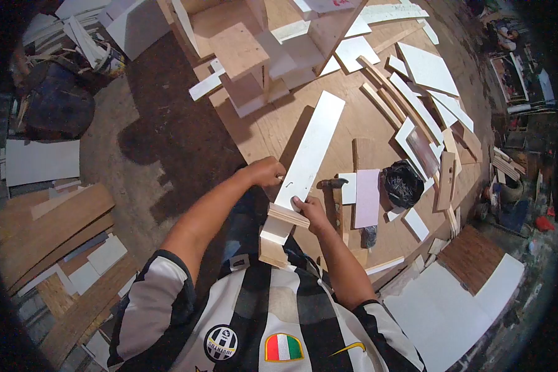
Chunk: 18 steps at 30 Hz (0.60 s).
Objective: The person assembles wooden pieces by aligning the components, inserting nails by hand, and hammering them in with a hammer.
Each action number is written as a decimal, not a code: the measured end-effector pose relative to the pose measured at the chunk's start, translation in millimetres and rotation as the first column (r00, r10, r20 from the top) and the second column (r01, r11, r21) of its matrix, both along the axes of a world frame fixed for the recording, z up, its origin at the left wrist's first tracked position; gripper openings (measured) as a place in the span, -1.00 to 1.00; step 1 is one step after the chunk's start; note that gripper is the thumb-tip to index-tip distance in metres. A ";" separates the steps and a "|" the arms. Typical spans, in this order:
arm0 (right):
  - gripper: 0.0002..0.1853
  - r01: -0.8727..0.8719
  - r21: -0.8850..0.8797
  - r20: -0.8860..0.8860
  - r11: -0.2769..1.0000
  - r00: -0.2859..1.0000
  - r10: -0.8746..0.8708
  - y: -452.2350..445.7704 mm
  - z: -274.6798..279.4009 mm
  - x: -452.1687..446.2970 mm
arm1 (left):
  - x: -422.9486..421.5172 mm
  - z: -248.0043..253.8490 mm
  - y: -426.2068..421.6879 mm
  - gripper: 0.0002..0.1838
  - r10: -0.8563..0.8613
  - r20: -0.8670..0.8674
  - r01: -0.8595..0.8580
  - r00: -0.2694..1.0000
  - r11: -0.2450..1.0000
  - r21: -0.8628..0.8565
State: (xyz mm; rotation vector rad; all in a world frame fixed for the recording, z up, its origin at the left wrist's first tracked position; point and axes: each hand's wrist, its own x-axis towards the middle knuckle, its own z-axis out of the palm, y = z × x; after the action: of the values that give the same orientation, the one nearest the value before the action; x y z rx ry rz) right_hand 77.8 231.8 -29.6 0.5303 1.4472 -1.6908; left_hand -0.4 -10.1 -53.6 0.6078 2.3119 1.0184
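Observation:
A long white board (313, 146) with wooden cross pieces (288, 215) at its near end lies slanted over the table's near-left edge, close to my body. My right hand (311, 212) is closed on the board's right side near the cross piece, thumb on the white face. At the board's left edge is my left hand (266, 172), its fingers curled together; what they hold, if anything, is too small to name. A small dark mark shows on the board between the hands. To the right, a hammer (336, 199) lies on the plywood tabletop (260, 137).
A wooden box frame (239, 53) stands at the table's far left. Beside the hammer are a pink-white board (367, 198) and a black plastic bag (403, 185). Wood strips and white offcuts (428, 68) cover the right side. Boards (43, 162) lie on the floor at left.

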 end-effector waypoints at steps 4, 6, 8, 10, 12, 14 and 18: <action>-0.65 -0.025 0.016 0.023 1.000 0.999 0.025 0.3 0.1 -1.2 | -3.6 5.7 -0.5 -0.90 -0.016 -0.064 0.019 0.998 0.999 0.042; -0.65 -0.020 0.018 0.017 1.000 1.000 0.020 0.0 -0.4 -1.0 | -6.1 8.4 -0.1 -0.89 -0.042 -0.105 0.046 0.994 0.998 0.037; -0.64 -0.013 0.020 0.012 1.000 1.000 0.012 -0.4 -0.3 -0.4 | -7.8 10.3 1.5 -0.88 -0.031 -0.079 0.031 0.996 0.999 -0.006; -0.68 -0.013 0.056 0.020 0.998 1.000 0.012 -3.0 3.9 -1.9 | -9.6 -1.2 0.6 -0.88 -0.047 -0.068 0.047 0.997 0.999 -0.003; -0.68 -0.018 0.062 0.017 0.998 1.000 0.017 -4.5 8.4 -3.0 | -10.9 -3.9 0.2 -0.88 -0.063 -0.057 0.063 0.996 0.998 -0.001; -0.69 -0.023 0.067 0.014 0.997 1.000 0.022 -5.0 9.3 -3.5 | -12.8 1.8 0.1 -0.87 -0.078 -0.073 0.078 0.994 0.997 0.006; -0.66 -0.011 0.036 0.000 0.999 1.000 0.011 -3.8 4.3 -1.9 | -16.4 11.6 0.1 -0.84 -0.120 -0.052 0.120 0.991 0.993 0.001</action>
State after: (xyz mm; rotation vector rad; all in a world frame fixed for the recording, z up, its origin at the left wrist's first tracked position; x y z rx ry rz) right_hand 75.8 228.1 -25.3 0.5409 1.4803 -1.6586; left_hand -16.9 -10.1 -42.0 0.7732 2.2877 0.9618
